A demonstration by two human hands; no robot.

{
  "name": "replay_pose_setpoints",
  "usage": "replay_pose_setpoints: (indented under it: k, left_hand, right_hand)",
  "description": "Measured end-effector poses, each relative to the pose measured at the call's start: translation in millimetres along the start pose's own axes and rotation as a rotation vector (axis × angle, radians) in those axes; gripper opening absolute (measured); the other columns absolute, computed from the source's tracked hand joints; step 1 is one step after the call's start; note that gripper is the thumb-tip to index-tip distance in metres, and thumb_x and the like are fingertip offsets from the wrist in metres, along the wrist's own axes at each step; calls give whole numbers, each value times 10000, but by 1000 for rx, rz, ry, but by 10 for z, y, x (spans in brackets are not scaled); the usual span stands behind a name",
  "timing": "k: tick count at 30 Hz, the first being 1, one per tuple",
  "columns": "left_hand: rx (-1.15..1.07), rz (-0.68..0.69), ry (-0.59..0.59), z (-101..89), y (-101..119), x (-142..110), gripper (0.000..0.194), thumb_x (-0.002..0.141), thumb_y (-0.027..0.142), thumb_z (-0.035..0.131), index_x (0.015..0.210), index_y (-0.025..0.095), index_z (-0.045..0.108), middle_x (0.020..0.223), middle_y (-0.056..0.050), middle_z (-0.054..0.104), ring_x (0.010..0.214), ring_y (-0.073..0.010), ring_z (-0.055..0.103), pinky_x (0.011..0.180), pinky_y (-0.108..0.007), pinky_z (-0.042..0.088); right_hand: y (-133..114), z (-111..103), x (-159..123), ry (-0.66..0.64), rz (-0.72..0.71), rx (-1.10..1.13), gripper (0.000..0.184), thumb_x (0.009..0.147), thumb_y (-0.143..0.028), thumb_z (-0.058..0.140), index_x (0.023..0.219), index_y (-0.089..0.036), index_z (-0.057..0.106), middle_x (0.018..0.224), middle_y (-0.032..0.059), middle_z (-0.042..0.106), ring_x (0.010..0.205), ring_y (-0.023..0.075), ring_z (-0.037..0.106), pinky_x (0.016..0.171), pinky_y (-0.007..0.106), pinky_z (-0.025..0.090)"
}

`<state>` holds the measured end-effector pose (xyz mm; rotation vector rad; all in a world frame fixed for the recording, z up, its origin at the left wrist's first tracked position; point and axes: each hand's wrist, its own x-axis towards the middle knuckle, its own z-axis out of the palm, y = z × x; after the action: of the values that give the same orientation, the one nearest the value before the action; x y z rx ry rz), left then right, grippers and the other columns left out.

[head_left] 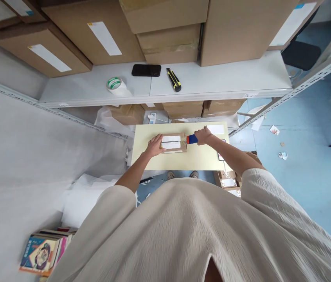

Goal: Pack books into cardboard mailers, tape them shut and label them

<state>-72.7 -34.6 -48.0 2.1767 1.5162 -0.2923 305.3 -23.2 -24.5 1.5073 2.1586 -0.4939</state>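
Observation:
A small cardboard box [171, 150] with white labels lies on the pale yellow table [144, 160]. My left hand [154, 145] grips its left end, fingers over the top edge and thumb lower down. Closed around a blue tool with an orange-red front [193, 139], my right hand [203, 136] holds it against the right end of the box, where some shiny, tape-like film shows. The tool's exact kind is hard to make out, since the fist covers its rear part.
On the shelf [227, 80] ahead lie a tape roll [114, 83], a black phone [146, 70] and a yellow-black utility knife [173, 80], with large cartons [238, 31] behind. A white paper [215, 129] and another phone [221, 156] lie at the table's right. Books [40, 252] are stacked lower left.

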Motion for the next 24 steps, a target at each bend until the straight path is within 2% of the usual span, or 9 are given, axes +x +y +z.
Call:
replay_pose_setpoints:
  k: [8,11,13,15,17,19,20,22,24]
  left_hand:
    - [50,6,18,-57,20,-15,1161,998,603,761,1894,256,109,1936,-166,235,1763,-421,306,1382,-546,347]
    - [52,-8,25,-74,44,-30,1170,987,577,779,1893,254,111,1930,-172,253,1757,-425,321,1379,-549,352]
    - [42,-24,17,-77,63,-41,1159,983,549,787,1890,260,127,1932,-166,250,1759,-416,320,1378,-547,354]
    - [27,-30,11,-76,78,-48,1145,984,533,788,1888,269,138,1937,-160,237,1767,-408,301,1377,-550,353]
    - [12,-35,10,-73,89,-53,1140,986,534,788,1889,286,138,1943,-155,219,1773,-411,283,1375,-561,349]
    - [4,-42,9,-70,94,-59,1140,990,548,786,1889,307,128,1948,-151,196,1774,-414,277,1375,-570,340]
    - [5,-44,8,-68,94,-62,1139,993,555,782,1889,313,122,1950,-150,187,1775,-414,276,1376,-570,335]
    - [11,-39,7,-65,92,-69,1133,1001,565,767,1890,313,111,1952,-150,180,1778,-410,269,1377,-568,328]
    - [11,-27,18,-61,86,-72,1130,1002,567,756,1891,307,108,1950,-148,191,1777,-418,266,1375,-579,324]
  right_hand:
    - [-246,-4,-113,14,71,74,570,801,-249,868,1344,-180,707,1304,233,790,1230,434,741,1187,571,367]
    - [-419,61,-172,-10,80,90,543,779,-188,883,1298,-188,721,1294,222,799,1297,444,727,1216,574,345]
    - [-465,129,-204,-13,79,98,516,820,-207,867,1313,-179,716,1273,219,805,1262,417,754,1208,548,353]
    - [-410,206,-235,-7,136,128,543,854,-306,875,1352,-183,697,1290,224,801,1250,412,763,1187,539,372]
    - [-277,286,-269,-15,238,163,658,870,-484,892,1401,-166,670,1284,233,798,1252,419,761,1191,547,374]
    - [-134,367,-311,-24,341,256,715,952,-661,774,1438,-153,645,1263,235,801,1244,415,761,1193,555,387]
    - [-81,408,-334,-21,391,313,706,1011,-698,673,1447,-144,638,1260,243,800,1242,413,761,1187,558,398]
    - [-34,492,-385,-13,477,412,644,1101,-647,499,1456,-126,631,1269,266,794,1242,408,760,1168,553,422]
    - [-61,573,-435,1,524,458,575,1126,-534,439,1468,-112,628,1279,280,791,1233,404,763,1149,547,443]
